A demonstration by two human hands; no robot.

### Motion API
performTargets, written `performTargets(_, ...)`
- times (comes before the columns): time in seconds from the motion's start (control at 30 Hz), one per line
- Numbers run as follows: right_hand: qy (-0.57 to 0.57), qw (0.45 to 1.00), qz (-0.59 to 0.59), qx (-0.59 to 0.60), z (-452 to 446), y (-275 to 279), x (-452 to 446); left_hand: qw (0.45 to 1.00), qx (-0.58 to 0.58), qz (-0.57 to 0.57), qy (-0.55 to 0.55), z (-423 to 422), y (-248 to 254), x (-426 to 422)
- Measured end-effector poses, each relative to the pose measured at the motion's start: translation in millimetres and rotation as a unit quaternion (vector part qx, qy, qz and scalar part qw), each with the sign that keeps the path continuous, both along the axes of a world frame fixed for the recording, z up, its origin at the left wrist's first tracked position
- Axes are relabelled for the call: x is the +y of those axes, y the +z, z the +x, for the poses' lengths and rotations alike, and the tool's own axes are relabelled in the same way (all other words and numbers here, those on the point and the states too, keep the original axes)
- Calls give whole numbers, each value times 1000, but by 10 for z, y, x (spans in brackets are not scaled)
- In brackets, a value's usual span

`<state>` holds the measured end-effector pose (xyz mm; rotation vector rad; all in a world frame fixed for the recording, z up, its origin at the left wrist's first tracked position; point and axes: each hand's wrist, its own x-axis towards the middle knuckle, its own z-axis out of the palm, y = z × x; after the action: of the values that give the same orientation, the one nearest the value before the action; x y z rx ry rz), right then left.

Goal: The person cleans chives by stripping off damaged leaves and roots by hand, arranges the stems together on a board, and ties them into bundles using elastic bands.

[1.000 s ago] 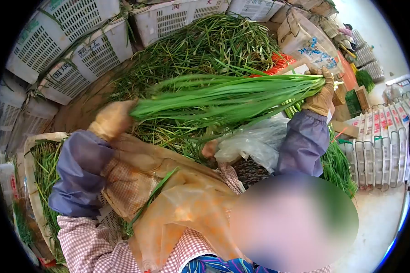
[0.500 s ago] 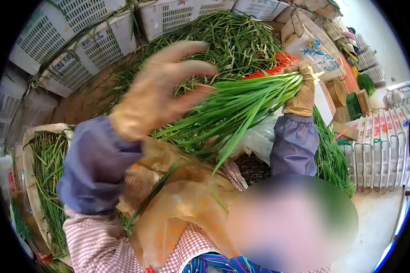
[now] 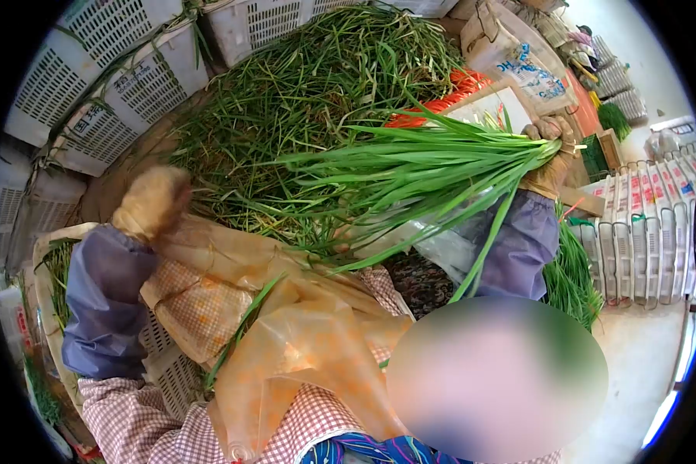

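My right hand (image 3: 555, 158), in a tan glove, grips a bunch of green garlic chives (image 3: 417, 158) at its pale root ends. The leaves fan out to the left over the loose chives and my lap. My left hand (image 3: 151, 203), gloved too, is curled into a fist at the left, slightly blurred. It is beside the upper edge of the translucent plastic apron (image 3: 286, 332) over my lap; whether it holds anything is hidden. One loose green leaf (image 3: 243, 332) lies on the apron.
A large heap of loose chives (image 3: 309, 100) lies ahead, bordered by white slatted crates (image 3: 151, 81). Orange-red ties (image 3: 441, 97) lie beside a white tub (image 3: 518, 58). Stacked white crates (image 3: 642, 240) stand right. More chives (image 3: 572, 271) lie near my right arm.
My left hand has moved left and down, from open fingers near the bunch to a fist by the apron. My right hand has shifted right and slightly down with the chives, whose leaves spread wider.
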<state>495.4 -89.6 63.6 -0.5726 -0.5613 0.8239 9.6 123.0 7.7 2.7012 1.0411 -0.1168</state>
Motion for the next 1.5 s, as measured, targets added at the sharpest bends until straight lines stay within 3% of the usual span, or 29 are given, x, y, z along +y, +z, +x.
performTargets(0.03,-22,1000,-7,-3,-22,-26,33,1000,1,-2,3,41,45,37)
performTargets(0.1,-30,999,-9,2,-87,-60,85,977,-210,35,21,222,176,67)
performTargets(0.13,-43,999,-11,6,-128,-77,114,977,-208,36,24,312,249,2)
performTargets(0.17,-21,1000,-4,0,-210,-50,121,939,-320,-108,68,436,326,-89)
performTargets(0.2,23,999,12,19,-240,-45,123,866,-421,-247,110,549,385,-180)
performTargets(0.3,6,998,8,63,-269,-38,158,811,-482,-317,93,766,414,-603)
performTargets(0.37,37,998,-12,40,-282,-62,152,819,-432,-366,90,847,365,-862)
performTargets(0.4,38,998,-14,40,-279,-76,151,871,-378,-306,65,860,312,-929)
performTargets(0.43,30,998,-13,46,-272,-88,157,873,-378,-301,61,896,359,-1036)
performTargets(0.47,23,998,-12,52,-270,-107,168,896,-395,-202,-2,928,311,-1067)
performTargets(0.57,36,998,-6,43,-346,-134,191,884,-430,-185,10,1032,93,-1155)
performTargets(0.63,41,998,-6,40,-357,-157,189,893,-437,-109,-15,1083,-4,-1169)
performTargets(0.77,66,995,8,76,-315,-204,208,916,-361,-173,6,1088,40,-1154)
performTargets(0.83,87,993,11,77,-332,-202,200,882,-340,-317,74,1086,65,-1160)
performTargets(0.87,104,992,4,68,-355,-201,194,883,-338,-317,75,1085,48,-1160)
performTargets(0.93,122,991,-1,62,-375,-237,202,808,-389,-420,138,1066,0,-1139)
performTargets(1.1,27,992,-18,124,-452,-298,254,734,-441,-494,152,996,-25,-1097)
performTargets(1.2,60,994,-38,78,-460,-339,244,692,-472,-523,158,962,49,-1112)
performTargets(1.27,78,994,-35,75,-473,-358,248,632,-448,-603,193,900,164,-1088)
performTargets(1.33,95,992,-33,71,-482,-373,264,629,-457,-602,182,861,129,-1084)
performTargets(1.4,36,996,-29,75,-489,-381,289,627,-465,-601,172,848,168,-1078)
performTargets(1.5,70,996,-49,36,-598,-344,293,614,-410,-632,236,854,260,-1076)
